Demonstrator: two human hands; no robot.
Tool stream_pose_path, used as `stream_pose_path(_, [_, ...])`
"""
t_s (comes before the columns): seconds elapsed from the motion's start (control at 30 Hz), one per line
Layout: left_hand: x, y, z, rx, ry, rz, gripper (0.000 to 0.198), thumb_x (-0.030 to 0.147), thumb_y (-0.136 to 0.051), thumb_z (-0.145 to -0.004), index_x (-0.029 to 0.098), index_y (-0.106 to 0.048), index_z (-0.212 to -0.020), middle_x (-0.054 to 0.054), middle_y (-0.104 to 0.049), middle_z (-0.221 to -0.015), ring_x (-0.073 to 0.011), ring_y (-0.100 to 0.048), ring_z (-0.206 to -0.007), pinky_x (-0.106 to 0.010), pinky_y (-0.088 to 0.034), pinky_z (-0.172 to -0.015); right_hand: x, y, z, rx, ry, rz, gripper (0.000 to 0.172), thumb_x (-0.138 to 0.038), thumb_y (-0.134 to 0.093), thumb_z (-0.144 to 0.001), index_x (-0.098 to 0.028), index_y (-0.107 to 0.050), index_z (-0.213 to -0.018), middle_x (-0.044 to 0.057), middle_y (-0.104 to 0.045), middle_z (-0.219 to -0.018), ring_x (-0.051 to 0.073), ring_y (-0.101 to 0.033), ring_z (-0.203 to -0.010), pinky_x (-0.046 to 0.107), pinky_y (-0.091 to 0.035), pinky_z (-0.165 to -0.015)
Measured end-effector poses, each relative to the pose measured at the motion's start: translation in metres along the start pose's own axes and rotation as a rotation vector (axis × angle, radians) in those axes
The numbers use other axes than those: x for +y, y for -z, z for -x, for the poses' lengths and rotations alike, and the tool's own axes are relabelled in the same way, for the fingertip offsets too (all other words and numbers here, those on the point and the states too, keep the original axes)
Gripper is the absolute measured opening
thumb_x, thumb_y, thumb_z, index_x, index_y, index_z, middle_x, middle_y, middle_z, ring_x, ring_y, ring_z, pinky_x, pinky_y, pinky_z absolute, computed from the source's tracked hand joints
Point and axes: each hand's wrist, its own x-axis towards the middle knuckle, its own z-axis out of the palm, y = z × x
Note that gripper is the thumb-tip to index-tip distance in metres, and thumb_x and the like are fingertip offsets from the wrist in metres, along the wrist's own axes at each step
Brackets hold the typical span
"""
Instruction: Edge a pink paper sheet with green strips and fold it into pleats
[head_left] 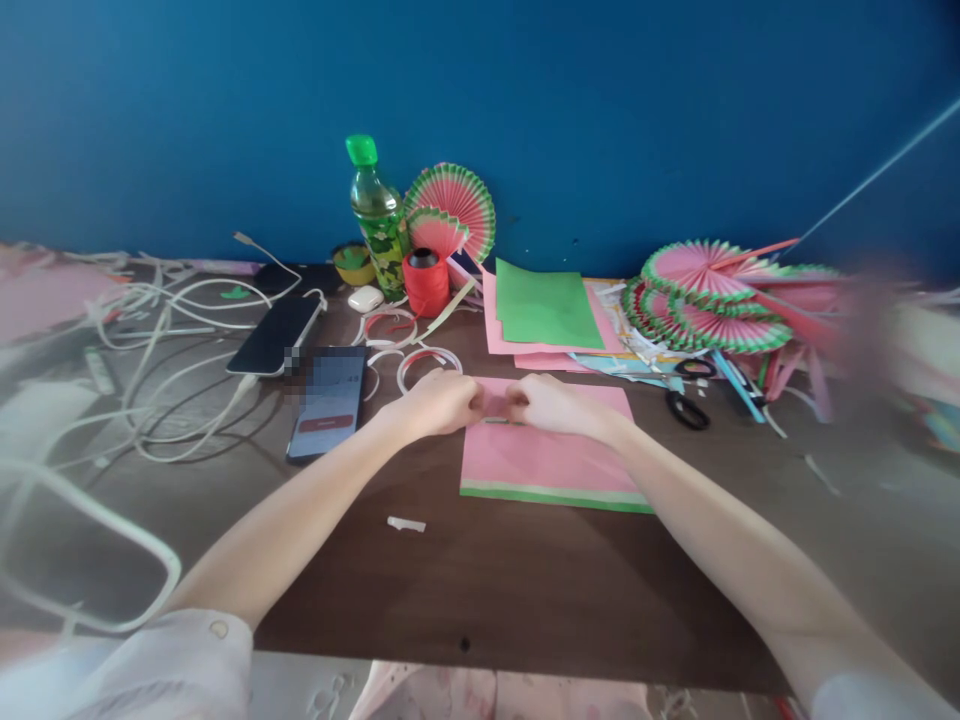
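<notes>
A sheet of pink paper (547, 462) with a white and green band along its near edge lies flat on the table. My left hand (444, 403) is at its far left corner, fingers curled and pinched on the paper. Close beside it, my right hand (559, 406) has its fingers bent and pressed together on the same sheet near the far edge. A short green and pale strip (496, 420) shows between the two hands. My fingertips are partly hidden by my own knuckles.
A phone (330, 405), a power bank (276, 335) and tangled white cables lie left. Behind stand a bottle (379, 225) and a red thread spool (426, 285). Green paper (551, 305), black-handled scissors (686, 400) and pleated fans (705, 295) lie right. A white scrap (406, 524) sits in front.
</notes>
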Motion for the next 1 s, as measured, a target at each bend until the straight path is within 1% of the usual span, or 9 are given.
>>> stream_pose_path(0.1, [-0.001,0.0,0.0,-0.004,-0.013,0.008,0.018,0.021,-0.044,-0.072,0.017,-0.059,-0.063,-0.006,-0.063,-0.066,-0.0198,-0.057,-0.067,-0.027,-0.03,-0.057,-0.001,0.003,0.001,-0.012,0.002,-0.011,0.016,-0.02,-0.047,-0.073,-0.015,-0.054,-0.06,0.0,-0.052,-0.057,0.008,-0.04,-0.048,0.023,-0.023,-0.043])
stream_pose_path(0.23, [-0.002,0.0,0.0,0.006,-0.023,0.008,0.02,0.023,-0.043,-0.073,0.017,-0.059,-0.062,-0.007,-0.063,-0.066,-0.0201,-0.058,-0.067,-0.027,-0.03,-0.056,-0.003,0.003,0.001,0.01,0.046,-0.04,0.013,-0.018,-0.049,-0.073,-0.016,-0.06,-0.066,0.001,-0.059,-0.063,0.009,-0.045,-0.052,0.022,-0.025,-0.046])
stream_pose_path(0.4, [-0.002,0.0,0.0,0.001,-0.008,0.009,0.02,0.023,-0.043,-0.072,0.017,-0.059,-0.062,-0.006,-0.063,-0.066,-0.0197,-0.058,-0.066,-0.027,-0.03,-0.056,-0.003,0.0,0.0,-0.005,0.026,-0.03,0.016,-0.018,-0.05,-0.072,-0.017,-0.065,-0.077,0.003,-0.065,-0.071,0.011,-0.051,-0.056,0.022,-0.028,-0.048])
stream_pose_path(0.5, [-0.001,0.0,0.0,-0.004,-0.003,0.005,0.02,0.023,-0.043,-0.072,0.017,-0.06,-0.062,-0.007,-0.062,-0.066,-0.0196,-0.058,-0.066,-0.027,-0.031,-0.056,-0.002,-0.002,-0.001,0.015,0.033,-0.027,0.017,-0.017,-0.05,-0.071,-0.017,-0.065,-0.077,0.003,-0.065,-0.073,0.011,-0.052,-0.059,0.022,-0.029,-0.048])
stream_pose_path(0.6, [0.001,0.001,0.0,-0.002,0.006,-0.016,0.02,0.022,-0.043,-0.073,0.016,-0.06,-0.065,-0.007,-0.063,-0.069,-0.0196,-0.058,-0.067,-0.027,-0.033,-0.058,0.0,-0.001,-0.001,0.02,0.001,-0.007,0.013,-0.02,-0.05,-0.069,-0.017,-0.062,-0.068,0.001,-0.061,-0.065,0.01,-0.047,-0.052,0.022,-0.026,-0.045])
stream_pose_path(0.73, [0.001,0.0,-0.001,-0.014,0.006,-0.057,0.021,0.024,-0.042,-0.075,0.015,-0.061,-0.07,-0.009,-0.064,-0.072,-0.021,-0.059,-0.072,-0.028,-0.036,-0.061,0.002,0.003,0.0,-0.02,-0.054,0.017,0.012,-0.022,-0.051,-0.068,-0.017,-0.056,-0.058,-0.001,-0.052,-0.056,0.009,-0.041,-0.048,0.023,-0.024,-0.045])
stream_pose_path(0.83, [-0.001,-0.001,-0.002,-0.017,0.005,-0.049,0.021,0.025,-0.043,-0.075,0.015,-0.061,-0.072,-0.009,-0.064,-0.073,-0.0211,-0.059,-0.072,-0.028,-0.037,-0.062,0.004,0.006,0.0,-0.041,-0.084,0.045,0.014,-0.025,-0.051,-0.067,-0.017,-0.053,-0.055,-0.002,-0.048,-0.054,0.009,-0.039,-0.048,0.024,-0.023,-0.045])
stream_pose_path(1.0, [-0.003,-0.001,-0.002,-0.043,-0.013,0.006,0.018,0.023,-0.044,-0.073,0.016,-0.06,-0.07,-0.008,-0.064,-0.073,-0.0194,-0.058,-0.07,-0.027,-0.037,-0.06,0.007,0.006,-0.002,-0.047,-0.076,0.038,0.015,-0.026,-0.052,-0.066,-0.018,-0.049,-0.053,-0.003,-0.044,-0.052,0.009,-0.038,-0.048,0.024,-0.022,-0.045])
